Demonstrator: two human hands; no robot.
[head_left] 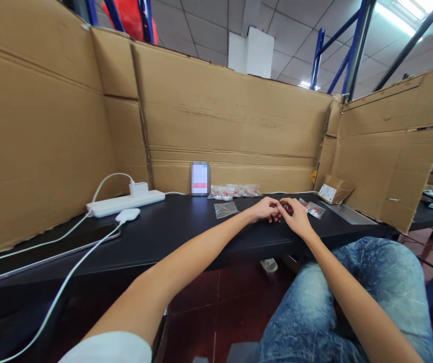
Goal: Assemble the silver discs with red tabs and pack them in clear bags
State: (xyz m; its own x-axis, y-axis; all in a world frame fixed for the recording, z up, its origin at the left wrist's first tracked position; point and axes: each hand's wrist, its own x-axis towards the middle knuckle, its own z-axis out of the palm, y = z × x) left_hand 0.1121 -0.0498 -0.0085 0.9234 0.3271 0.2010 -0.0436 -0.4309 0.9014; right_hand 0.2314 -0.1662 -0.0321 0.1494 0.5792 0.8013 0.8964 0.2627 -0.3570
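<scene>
My left hand (266,209) and my right hand (295,217) meet over the black table, fingertips nearly touching. Both have their fingers bent inward in a pinch. Small dark red bits (287,206) show between and under the fingers; they are too small and too covered to name. Just right of my right hand lie small clear bags (315,210) with something red inside. An empty-looking clear plastic bag (226,209) lies flat to the left of my left hand.
Several clear bags with red pieces (235,191) line the back, beside an upright screen (200,178). A white power strip (125,203), cables and a tablet (57,249) lie left. A small cardboard box (335,190) stands right. Cardboard walls (235,111) enclose the table (178,227).
</scene>
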